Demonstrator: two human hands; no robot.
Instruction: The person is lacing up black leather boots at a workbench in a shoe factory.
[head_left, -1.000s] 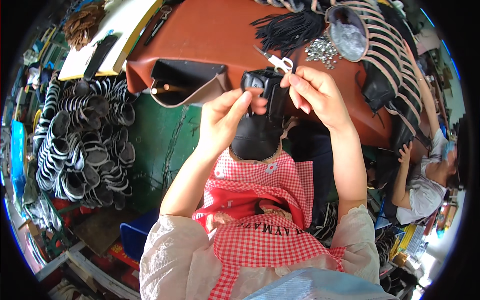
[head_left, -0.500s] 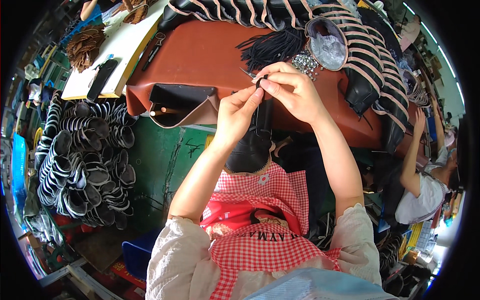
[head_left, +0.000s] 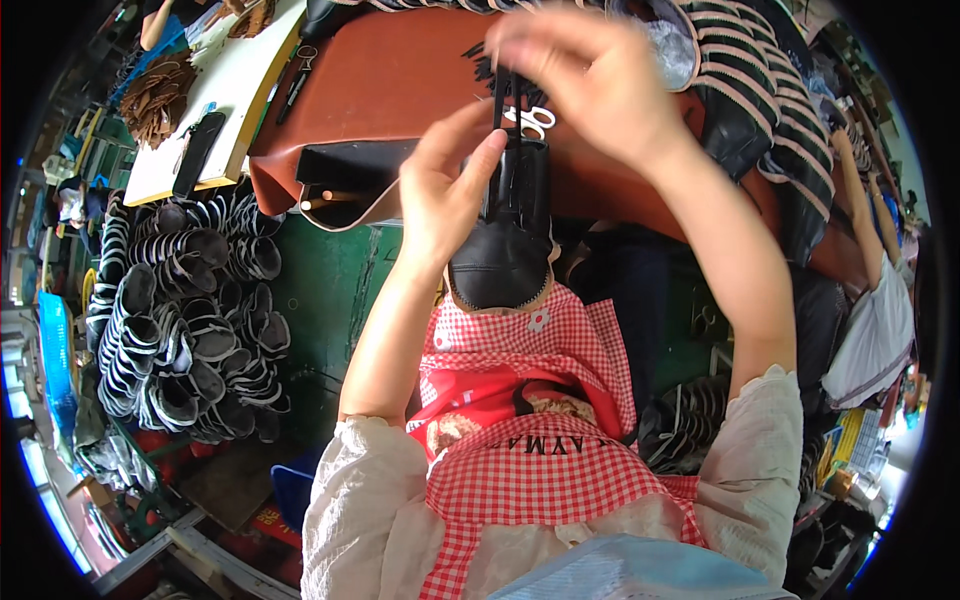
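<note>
A black leather shoe [head_left: 500, 270] with a stitched, pale-edged toe lies against my apron, its toe toward me. Two strands of black shoelace [head_left: 498, 100] run taut from its upper part to my right hand [head_left: 595, 85], which is raised and blurred, its fingers closed on the strands. My left hand [head_left: 445, 190] is beside the laces, just left of the shoe's opening. Its thumb points up, apart from the slightly blurred forefinger, and no lace shows clearly between them. White-handled scissors [head_left: 538, 122] lie on the brown table cover just beyond the shoe, partly behind the laces.
A brown covered table [head_left: 380, 90] has an open pouch [head_left: 345, 185] on its front edge. Black shoe uppers [head_left: 740, 90] line its right side. A white board [head_left: 235, 110] holds a dark phone-like object [head_left: 200, 152]. Shoe uppers [head_left: 185, 320] are piled at left. A co-worker [head_left: 870, 310] is at right.
My hands have parted. The right hand has moved up and away, stretching the laces; the left has shifted slightly left. White scissor handles now show. The view has shifted a little.
</note>
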